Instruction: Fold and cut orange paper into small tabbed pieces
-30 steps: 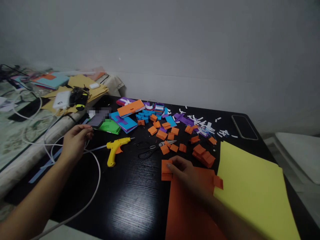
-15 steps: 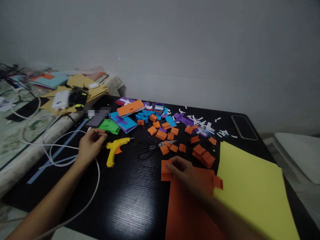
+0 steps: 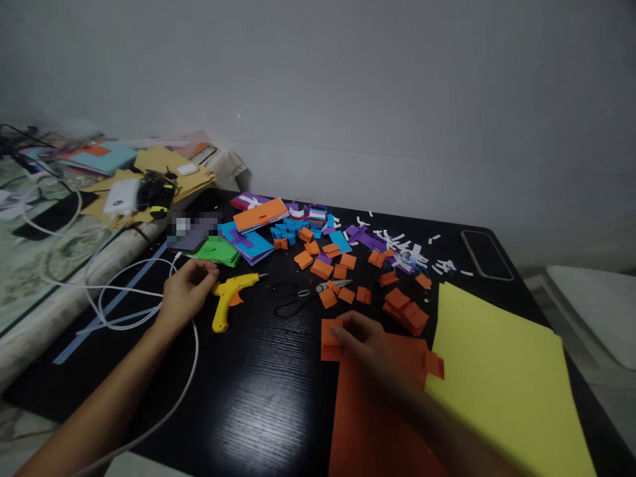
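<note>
My right hand (image 3: 365,338) pinches a small folded orange paper piece (image 3: 330,348) at the top left corner of a large orange sheet (image 3: 382,411). My left hand (image 3: 189,288) is closed, thumb and fingertips together, at the rear end of a yellow glue gun (image 3: 229,298). Whatever may be between those fingertips is too small to make out. The glue gun lies on its side, nozzle pointing right. Black-handled scissors (image 3: 288,308) rest to its right. Several folded orange pieces (image 3: 321,268) are scattered beyond them, with a clump of orange pieces (image 3: 405,311) farther right.
A yellow sheet (image 3: 501,371) covers the table's right side, a phone (image 3: 485,255) above it. White paper scraps (image 3: 397,245), blue folded pieces (image 3: 288,232) and a green stack (image 3: 218,252) lie at the back. A white cable (image 3: 195,358) loops around my left arm.
My left hand has shifted slightly right and down, closer to the glue gun's rear end. My right hand stays on the orange piece.
</note>
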Available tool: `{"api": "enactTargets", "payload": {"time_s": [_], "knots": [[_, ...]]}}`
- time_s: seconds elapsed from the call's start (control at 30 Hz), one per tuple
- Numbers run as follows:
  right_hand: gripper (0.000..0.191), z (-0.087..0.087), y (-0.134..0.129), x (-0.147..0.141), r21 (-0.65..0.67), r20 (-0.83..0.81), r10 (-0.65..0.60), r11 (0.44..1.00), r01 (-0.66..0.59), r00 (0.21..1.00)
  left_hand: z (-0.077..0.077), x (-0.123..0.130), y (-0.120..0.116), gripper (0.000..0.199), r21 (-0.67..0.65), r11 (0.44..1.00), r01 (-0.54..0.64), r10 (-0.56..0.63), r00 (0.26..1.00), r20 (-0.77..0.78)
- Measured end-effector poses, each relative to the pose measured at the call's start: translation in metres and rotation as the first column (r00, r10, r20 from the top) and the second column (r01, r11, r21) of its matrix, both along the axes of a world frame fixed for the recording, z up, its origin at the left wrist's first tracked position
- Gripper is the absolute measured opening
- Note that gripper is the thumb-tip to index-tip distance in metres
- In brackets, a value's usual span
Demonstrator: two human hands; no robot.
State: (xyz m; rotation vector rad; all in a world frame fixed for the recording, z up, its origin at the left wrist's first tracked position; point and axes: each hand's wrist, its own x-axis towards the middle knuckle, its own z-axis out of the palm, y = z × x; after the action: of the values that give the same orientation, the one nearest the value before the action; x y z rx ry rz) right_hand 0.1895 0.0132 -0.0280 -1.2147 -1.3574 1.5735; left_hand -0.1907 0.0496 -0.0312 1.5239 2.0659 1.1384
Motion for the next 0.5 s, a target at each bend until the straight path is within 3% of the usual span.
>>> {"api": "enactTargets", "payload": {"time_s": [0.5], "knots": [[0.023,0.0,0.0005,-0.0004,0.009,0.018,0.001,1.0,-0.001,1.0,-0.0019,0.0039,-0.0012,0.026,0.019,0.999,-0.047,0.047,0.999,-0.018]]}}
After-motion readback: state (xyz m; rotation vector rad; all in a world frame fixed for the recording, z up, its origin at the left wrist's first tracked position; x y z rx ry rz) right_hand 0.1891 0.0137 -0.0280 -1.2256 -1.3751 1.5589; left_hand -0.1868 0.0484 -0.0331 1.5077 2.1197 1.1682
